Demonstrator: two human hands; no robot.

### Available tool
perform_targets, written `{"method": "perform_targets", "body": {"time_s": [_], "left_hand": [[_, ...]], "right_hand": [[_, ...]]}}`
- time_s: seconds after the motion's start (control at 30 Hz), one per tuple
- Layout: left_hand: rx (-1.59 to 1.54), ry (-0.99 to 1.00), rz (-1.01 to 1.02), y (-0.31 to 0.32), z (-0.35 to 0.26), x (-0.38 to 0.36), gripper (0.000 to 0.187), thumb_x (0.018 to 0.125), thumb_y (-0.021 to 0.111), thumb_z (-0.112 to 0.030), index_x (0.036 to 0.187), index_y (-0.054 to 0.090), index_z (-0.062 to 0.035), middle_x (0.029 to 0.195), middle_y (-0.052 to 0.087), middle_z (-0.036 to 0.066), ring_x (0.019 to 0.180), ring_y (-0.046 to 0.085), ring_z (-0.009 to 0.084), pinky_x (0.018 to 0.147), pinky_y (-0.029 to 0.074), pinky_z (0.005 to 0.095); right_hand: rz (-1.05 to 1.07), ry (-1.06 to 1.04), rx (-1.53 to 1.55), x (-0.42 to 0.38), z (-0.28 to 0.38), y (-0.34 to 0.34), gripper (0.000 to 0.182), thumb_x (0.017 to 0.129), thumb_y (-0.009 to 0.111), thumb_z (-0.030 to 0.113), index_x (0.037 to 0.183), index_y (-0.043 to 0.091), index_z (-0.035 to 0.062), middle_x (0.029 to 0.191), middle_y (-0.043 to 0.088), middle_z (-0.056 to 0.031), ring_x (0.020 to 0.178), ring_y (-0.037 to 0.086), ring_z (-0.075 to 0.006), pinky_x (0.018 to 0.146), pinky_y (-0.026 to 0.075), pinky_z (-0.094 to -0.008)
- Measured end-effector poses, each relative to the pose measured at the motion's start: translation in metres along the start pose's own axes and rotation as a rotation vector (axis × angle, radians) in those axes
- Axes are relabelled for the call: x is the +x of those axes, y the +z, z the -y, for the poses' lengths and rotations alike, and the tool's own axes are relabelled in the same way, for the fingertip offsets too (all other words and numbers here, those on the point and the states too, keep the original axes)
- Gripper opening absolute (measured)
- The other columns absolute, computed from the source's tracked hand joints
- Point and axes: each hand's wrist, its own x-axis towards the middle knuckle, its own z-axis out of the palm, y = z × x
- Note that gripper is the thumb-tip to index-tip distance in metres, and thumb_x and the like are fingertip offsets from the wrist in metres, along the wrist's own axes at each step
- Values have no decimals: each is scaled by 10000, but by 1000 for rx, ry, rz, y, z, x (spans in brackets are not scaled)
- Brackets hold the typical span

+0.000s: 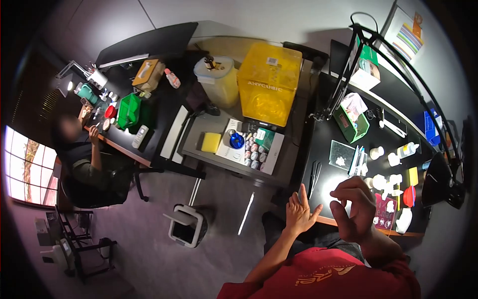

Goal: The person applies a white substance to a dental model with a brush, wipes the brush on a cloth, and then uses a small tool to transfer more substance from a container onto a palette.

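My left hand (300, 215) is held out in front of my red shirt with its fingers stretched, near the front edge of the dark desk (321, 154). Nothing shows in it. My right hand (356, 204) is raised over the desk's edge, fingers curled and thumb brought close to the index finger. Whatever is between those fingertips, if anything, is too small to make out against the bright lamplight. Beyond it lie several small white pieces (379, 182), a dark red mat (384, 212) and a red oval thing (409, 196).
A black lamp (443, 179) on a jointed arm overhangs the right desk. A green box (351, 122) stands farther back. Left of it are a yellow ANYCUBIC cover (269, 84) and a yellow sponge (211, 142). Another person (94, 164) sits at the far-left desk. A bin (187, 225) stands on the floor.
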Motion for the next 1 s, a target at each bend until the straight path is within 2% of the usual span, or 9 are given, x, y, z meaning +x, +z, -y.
{"method": "perform_targets", "body": {"time_s": [0.13,0.3,0.4,0.47,0.57,0.7,0.8,0.93,1.0], "left_hand": [[-53,-10,171,4,15,1,1156,952,619,-658,1678,-8,-12,1333,469,314,1187,532,478,954,452,576],[-422,-208,520,-41,47,27,1104,1016,547,-636,1675,-131,-67,1636,260,341,1484,321,514,1200,237,646],[-373,38,173,-75,69,63,661,1015,556,-268,1593,353,-20,1515,477,284,1404,469,448,1173,372,523],[-577,90,24,-125,59,100,417,899,459,36,1221,721,11,1186,722,199,1039,715,278,931,558,364],[-687,-13,67,-170,79,135,364,866,442,74,941,796,33,920,796,134,878,745,195,849,571,318],[-705,-49,-48,-235,107,172,330,905,490,94,1011,793,19,950,797,144,924,752,205,876,568,334],[-430,55,-253,-298,137,209,257,943,564,7,1095,769,40,1007,787,140,971,738,210,910,555,341],[-134,307,-609,-391,236,258,334,933,656,-46,1256,696,29,1058,749,161,980,698,251,906,524,388],[-16,152,-714,-441,254,278,357,910,692,-47,1262,688,15,1054,722,148,979,680,267,859,506,384]], "right_hand": [[0,82,49,2,24,14,152,853,701,-24,1005,704,-12,913,658,-122,699,584,-147,617,463,-285],[29,88,41,9,33,2,141,859,689,-53,990,713,-7,873,668,-107,692,594,-157,615,475,-291],[-11,250,-25,-1,5,-11,105,883,698,-27,980,732,-3,851,714,-122,722,677,-210,633,524,-329],[-68,353,-48,-6,-19,-13,95,891,678,-40,964,730,-8,828,701,-112,698,644,-180,633,499,-308],[-129,490,19,5,-44,-6,82,887,679,-49,936,733,-11,792,671,-73,684,592,-130,648,469,-277],[-87,506,84,60,-51,20,85,879,710,-17,957,739,1,868,733,-105,754,651,-211,669,513,-327],[40,320,148,111,-44,41,577,854,849,241,1347,653,13,1407,617,-254,1171,670,-366,877,577,-422],[10,306,285,148,-27,104,1159,763,901,548,1646,301,95,1674,201,-354,1440,459,-495,1061,495,-582],[61,265,174,146,-20,140,1320,726,897,643,1695,163,130,1698,70,-375,1502,363,-524,1103,442,-642]]}}
